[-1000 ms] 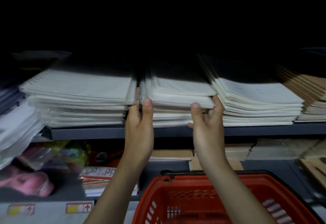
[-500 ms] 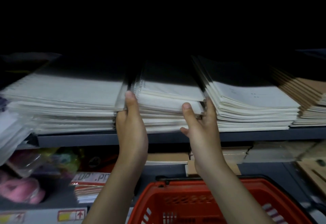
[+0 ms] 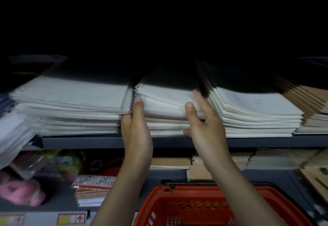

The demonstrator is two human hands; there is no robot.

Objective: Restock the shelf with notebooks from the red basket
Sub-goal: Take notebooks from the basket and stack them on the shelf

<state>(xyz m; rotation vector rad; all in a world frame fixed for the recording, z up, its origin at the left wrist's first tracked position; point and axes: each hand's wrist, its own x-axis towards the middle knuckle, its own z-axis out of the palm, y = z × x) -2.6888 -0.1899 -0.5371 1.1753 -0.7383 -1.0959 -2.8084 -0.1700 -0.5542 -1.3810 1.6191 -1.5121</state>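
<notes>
Red basket (image 3: pixel 195 206) sits down at the bottom of the view, right below both forearms, and I honestly can't tell what's inside it from here. All the action is up on the grey shelf (image 3: pixel 88 142), where the spiral notebooks lie in flat piles side by side.

Both hands are on the middle stack (image 3: pixel 166 101), one on each side. The left hand (image 3: pixel 136 133) has its thumb pointing straight up against the spiral-bound corner, and the rest of its fingers go into the narrow gap between that pile and the left stack (image 3: pixel 71 101). They're hidden in there, so no idea if they curl round anything. The right hand (image 3: pixel 205 128) is a bit blurry, but its fingers (image 3: pixel 198 96) look straight and lie flat along the pile's right side, with the thumb up against the front edge. So it's spread wide and pressing, not gripping.

Just past that hand is the right stack (image 3: pixel 248 110), fanned slightly, and further along are some brown notebooks (image 3: pixel 310 101). The upper few notebooks of the middle pile sit a bit askew compared to the ones below.
</notes>
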